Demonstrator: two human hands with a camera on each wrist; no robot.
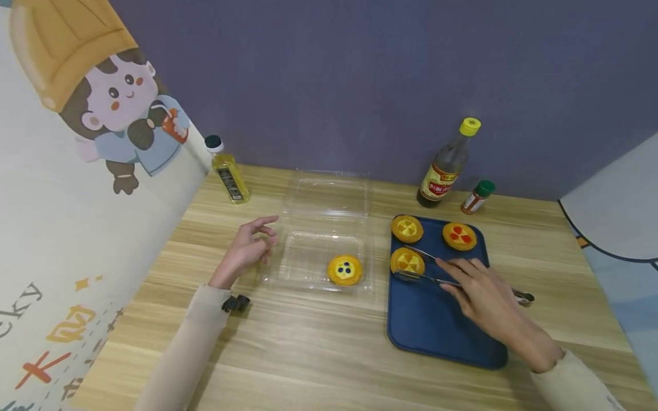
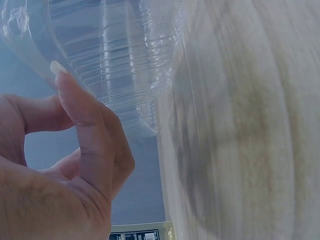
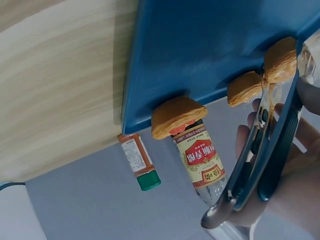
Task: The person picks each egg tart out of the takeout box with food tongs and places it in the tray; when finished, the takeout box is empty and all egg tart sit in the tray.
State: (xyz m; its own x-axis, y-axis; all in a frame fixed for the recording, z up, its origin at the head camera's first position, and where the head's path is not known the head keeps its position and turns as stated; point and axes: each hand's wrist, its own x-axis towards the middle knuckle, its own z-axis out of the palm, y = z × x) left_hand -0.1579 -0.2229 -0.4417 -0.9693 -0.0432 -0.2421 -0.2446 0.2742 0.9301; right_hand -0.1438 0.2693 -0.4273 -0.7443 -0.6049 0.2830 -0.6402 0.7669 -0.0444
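Observation:
My right hand [image 1: 480, 294] holds metal tongs [image 3: 240, 172] over a blue tray [image 1: 437, 325]. The tong ends stand on either side of a tart with yellow wedge topping [image 1: 408, 261]. A similar yellow tart [image 1: 407, 228] sits behind it, and a red-topped tart [image 1: 460, 236] lies at the tray's far right. To the left, a clear plastic clamshell box [image 1: 303, 265] has its lid laid back; one tart with dark blue dots [image 1: 345, 269] rests in its base. My left hand [image 1: 248, 245] hovers by the box's left side, fingers loosely bent, with nothing held.
Along the back wall stand an oil bottle [image 1: 230, 177] at left, a dark sauce bottle with yellow cap [image 1: 443, 171] behind the tray, and a small green-capped spice jar [image 1: 477, 197]. The wooden table [image 1: 298, 354] meets a wall at the left.

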